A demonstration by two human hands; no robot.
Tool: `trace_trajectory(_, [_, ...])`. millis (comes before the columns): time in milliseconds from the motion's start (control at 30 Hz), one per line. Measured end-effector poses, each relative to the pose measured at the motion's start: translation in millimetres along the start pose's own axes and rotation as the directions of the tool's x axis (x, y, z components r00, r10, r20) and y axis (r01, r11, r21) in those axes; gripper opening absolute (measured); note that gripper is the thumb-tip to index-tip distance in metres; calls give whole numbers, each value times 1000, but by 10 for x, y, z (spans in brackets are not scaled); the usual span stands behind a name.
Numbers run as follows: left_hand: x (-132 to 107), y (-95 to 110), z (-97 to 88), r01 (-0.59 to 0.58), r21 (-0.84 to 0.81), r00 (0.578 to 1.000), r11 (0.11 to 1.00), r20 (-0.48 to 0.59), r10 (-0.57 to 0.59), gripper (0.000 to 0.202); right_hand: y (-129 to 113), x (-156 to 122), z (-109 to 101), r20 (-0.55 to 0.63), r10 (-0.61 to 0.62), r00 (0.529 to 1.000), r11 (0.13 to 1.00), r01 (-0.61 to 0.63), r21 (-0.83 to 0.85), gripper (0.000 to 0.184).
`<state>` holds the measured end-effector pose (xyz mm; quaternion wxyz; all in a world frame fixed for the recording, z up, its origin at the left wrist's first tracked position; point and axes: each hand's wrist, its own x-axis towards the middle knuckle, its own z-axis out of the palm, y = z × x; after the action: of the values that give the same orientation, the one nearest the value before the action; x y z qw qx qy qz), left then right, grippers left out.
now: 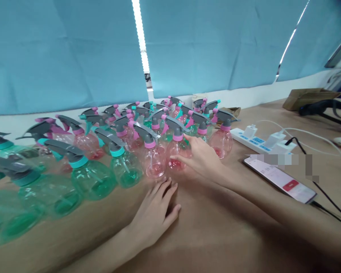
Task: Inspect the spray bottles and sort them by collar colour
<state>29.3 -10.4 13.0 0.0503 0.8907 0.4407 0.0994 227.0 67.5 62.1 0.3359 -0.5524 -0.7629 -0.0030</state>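
My right hand point(203, 155) is around the right side of a clear pink spray bottle point(176, 147), thumb across its front and index finger up near its pink collar. The fingers behind the bottle are hidden. My left hand point(156, 212) lies on the brown table top, fingers spread and holding nothing. Its fingertips are close to the base of another pink spray bottle point(155, 161). Left of that stand green spray bottles with turquoise collars, the nearest of them a small round one point(126, 168). All have grey spray heads.
Many more pink and green spray bottles crowd behind and to the left. On the right lie a white power strip point(251, 140) with chargers, a phone point(281, 178) on a black cable, a black strap-like object point(324, 110) and brown cardboard point(309, 96). Blue curtains point(193, 45) hang behind.
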Motion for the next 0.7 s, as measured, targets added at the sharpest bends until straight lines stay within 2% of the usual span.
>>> trace_trajectory(100, [33,1,15,-13,-3,1000,1000,-15,13,46,118,-74,-202,-47,18,999,1000,-19,-23,44])
trace_trajectory(167, [62,25,20,-30,-13,999,999,-19,30,45,253,-110,-334,-101,59,993,997,-64,-47,34])
trace_trajectory(267, [125,98,27,-78,-37,997,996,-17,77,43,486,-121,-439,-168,142,975,985,-156,-73,37])
trace_trajectory(400, [237,227,54,-142,-59,990,988,-11,141,44,676,-56,-369,-137,178,974,980,-189,-70,50])
trace_trajectory(567, [330,324,82,-184,-89,983,979,2,185,45,649,69,-209,-102,168,980,982,-176,-68,63])
trace_trajectory(700, [336,337,63,-192,-115,981,975,9,194,43,612,135,-142,-74,168,983,984,-172,-52,63])
